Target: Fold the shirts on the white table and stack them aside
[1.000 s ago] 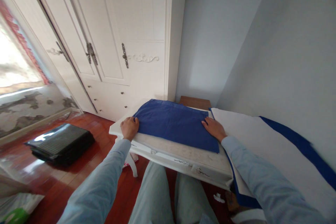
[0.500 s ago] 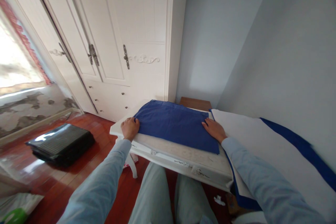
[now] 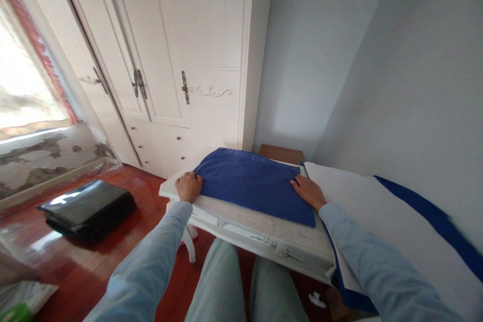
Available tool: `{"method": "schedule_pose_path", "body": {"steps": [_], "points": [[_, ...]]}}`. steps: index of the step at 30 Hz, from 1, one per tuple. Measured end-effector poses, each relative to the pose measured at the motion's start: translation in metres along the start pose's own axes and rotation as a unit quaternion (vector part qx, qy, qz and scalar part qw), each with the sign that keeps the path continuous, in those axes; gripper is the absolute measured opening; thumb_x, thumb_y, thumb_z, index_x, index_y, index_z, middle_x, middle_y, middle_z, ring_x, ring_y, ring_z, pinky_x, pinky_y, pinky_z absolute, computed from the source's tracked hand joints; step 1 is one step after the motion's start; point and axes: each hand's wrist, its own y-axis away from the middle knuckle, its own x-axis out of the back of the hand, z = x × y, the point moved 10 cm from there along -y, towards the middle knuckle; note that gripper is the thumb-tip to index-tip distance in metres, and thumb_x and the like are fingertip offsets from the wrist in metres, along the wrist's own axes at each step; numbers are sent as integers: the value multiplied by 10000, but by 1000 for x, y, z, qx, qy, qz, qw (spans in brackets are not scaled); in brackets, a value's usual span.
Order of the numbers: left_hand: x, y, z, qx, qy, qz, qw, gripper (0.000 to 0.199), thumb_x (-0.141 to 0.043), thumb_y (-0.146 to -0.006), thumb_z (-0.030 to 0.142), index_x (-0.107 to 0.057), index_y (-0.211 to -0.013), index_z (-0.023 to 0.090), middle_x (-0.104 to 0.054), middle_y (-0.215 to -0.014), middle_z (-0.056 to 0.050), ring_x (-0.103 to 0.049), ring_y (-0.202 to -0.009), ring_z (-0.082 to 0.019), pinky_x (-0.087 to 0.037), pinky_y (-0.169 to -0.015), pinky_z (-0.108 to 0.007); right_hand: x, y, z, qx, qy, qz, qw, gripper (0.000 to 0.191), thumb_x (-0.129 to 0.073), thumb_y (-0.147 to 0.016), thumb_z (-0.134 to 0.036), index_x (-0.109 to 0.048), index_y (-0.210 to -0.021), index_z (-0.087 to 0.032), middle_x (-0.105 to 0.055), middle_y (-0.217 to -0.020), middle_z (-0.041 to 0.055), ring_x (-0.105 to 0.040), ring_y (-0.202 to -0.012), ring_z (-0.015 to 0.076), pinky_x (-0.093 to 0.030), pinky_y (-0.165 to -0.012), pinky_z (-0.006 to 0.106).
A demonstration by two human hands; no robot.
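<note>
A dark blue cloth lies spread over a white table with carved trim. At the cloth's left end rests my left hand, its fingers curled at the edge of the fabric. My right hand lies on the cloth's right end, fingers reaching over the edge onto the fabric. Small wrinkles run across the cloth between the two hands. To the right, a white sheet with blue borders extends from beside the table, partly under my right forearm.
A white wardrobe stands behind the table, with a brown box in the corner. On the red floor at left is a black plastic-wrapped package. A crumpled white scrap lies below the table's right end.
The view has tilted slightly, so the table and wardrobe sit a little lower. Both hands remain at the two ends of the cloth.
</note>
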Motion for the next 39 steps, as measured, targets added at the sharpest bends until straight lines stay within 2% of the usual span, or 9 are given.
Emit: {"method": "schedule_pose_path", "body": {"steps": [7, 16, 21, 27, 32, 39], "points": [[1, 1, 1, 0, -2, 0, 1000, 411, -385, -928, 311, -721, -1068, 120, -716, -1133, -181, -657, -1087, -322, -444, -945, -432, 3, 1, 1, -11, -23, -2, 1000, 499, -341, -1040, -419, -617, -1341, -132, -563, -1462, 168, -531, -1358, 257, -360, -1161, 376], [2, 2, 1, 2, 4, -2, 1000, 415, -393, -929, 312, -723, -1086, 116, -714, -1150, -190, -655, -1092, -328, -442, -948, -430, 6, 3, -1, -14, -30, -8, 999, 516, -335, -1041, -422, -612, -1345, -111, -551, -1469, 183, -524, -1363, 271, -364, -1163, 394], [4, 2, 1, 4, 6, -3, 1000, 425, -386, -926, 308, -724, -1100, 117, -714, -1150, -193, -656, -1098, -325, -438, -958, -434, 9, 3, -1, -19, -49, -6, 999, 488, -354, -1033, -415, -623, -1337, -144, -558, -1465, 170, -520, -1368, 280, -369, -1161, 407], [4, 2, 0, 3, 8, -2, 1000, 416, -397, -924, 315, -725, -1094, 123, -711, -1160, -191, -657, -1101, -323, -438, -970, -430, 7, 3, -1, -16, -36, -5, 999, 506, -351, -1037, -416, -616, -1347, -116, -555, -1466, 180, -513, -1375, 275, -352, -1173, 399], [3, 2, -1, 6, 10, -3, 1000, 412, -403, -926, 312, -723, -1106, 126, -710, -1180, -186, -655, -1110, -321, -435, -980, -427, 7, 3, 0, -15, -29, -1, 999, 482, -353, -1037, -420, -631, -1332, -158, -574, -1455, 150, -534, -1355, 262, -373, -1159, 393], [2, 2, 0, 4, 15, -4, 1000, 424, -404, -922, 307, -718, -1124, 107, -709, -1170, -199, -655, -1100, -331, -436, -969, -436, 5, 2, -1, -8, -26, -5, 1000, 515, -331, -1043, -422, -610, -1348, -114, -558, -1464, 178, -513, -1375, 265, -361, -1167, 395]]}}
